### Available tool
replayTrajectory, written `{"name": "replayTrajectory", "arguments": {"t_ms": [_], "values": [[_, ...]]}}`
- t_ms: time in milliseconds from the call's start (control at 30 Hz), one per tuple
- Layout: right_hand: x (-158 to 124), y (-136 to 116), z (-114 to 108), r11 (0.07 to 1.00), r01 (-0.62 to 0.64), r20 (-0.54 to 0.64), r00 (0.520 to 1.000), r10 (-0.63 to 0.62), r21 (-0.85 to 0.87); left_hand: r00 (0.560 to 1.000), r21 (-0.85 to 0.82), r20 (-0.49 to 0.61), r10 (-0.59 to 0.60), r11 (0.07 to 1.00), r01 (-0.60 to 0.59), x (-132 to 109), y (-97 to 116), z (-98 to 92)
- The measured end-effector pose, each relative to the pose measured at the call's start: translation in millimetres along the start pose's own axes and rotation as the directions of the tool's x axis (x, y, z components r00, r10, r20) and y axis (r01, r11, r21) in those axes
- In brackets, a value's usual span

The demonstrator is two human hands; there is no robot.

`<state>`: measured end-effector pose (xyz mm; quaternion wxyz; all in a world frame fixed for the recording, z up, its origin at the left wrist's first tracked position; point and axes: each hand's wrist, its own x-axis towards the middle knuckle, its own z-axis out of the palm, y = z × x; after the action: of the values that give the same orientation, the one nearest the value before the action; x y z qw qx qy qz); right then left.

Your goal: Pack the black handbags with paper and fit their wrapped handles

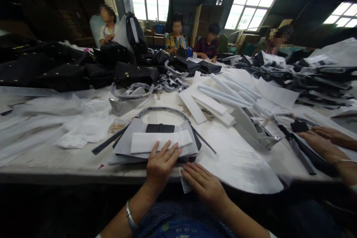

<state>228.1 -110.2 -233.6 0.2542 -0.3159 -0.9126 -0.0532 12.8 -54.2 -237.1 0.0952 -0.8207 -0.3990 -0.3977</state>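
A black handbag (160, 128) lies flat before me, its wrapped handle (164, 109) arching away from me. Pale sheeting covers much of the bag, and a folded white foam strip (145, 142) rests across it. My left hand (162, 161) lies on the strip and the bag's near part, fingers spread and stretched out. At the bag's near right corner is my right hand (205, 184), fingers extended and close together, palm down by the table edge. A small clear plastic piece (185, 185) hangs over the edge beside it. Dark straps stick out on both sides of the bag.
White foam strips (214, 108) and a large white sheet (242, 160) lie to the right. Crumpled wrapping (80, 122) covers the left. Black bags (61, 74) are piled behind. A co-worker's hands (326, 143) work at far right; several people sit across the table.
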Motion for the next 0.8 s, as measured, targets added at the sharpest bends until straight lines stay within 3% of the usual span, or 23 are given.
{"name": "replayTrajectory", "arguments": {"t_ms": [133,267,567,800], "values": [[7,3,15,0.997,0.007,-0.182,0.983,0.006,0.075,1.000,0.021,-0.007,0.012,1.000,-0.012,1,0,0.5],[11,-11,11,0.990,-0.008,-0.267,0.963,0.046,0.140,1.000,0.043,-0.016,0.018,0.999,-0.017,1,0,1.3],[11,-42,-14,0.987,-0.062,-0.232,0.968,0.096,0.150,1.000,0.069,0.000,0.023,0.997,-0.023,1,1,2.4],[48,-17,-45,0.979,-0.078,-0.196,0.974,0.115,0.186,0.999,0.062,0.015,0.041,0.997,-0.042,-1,1,1.6]]}}
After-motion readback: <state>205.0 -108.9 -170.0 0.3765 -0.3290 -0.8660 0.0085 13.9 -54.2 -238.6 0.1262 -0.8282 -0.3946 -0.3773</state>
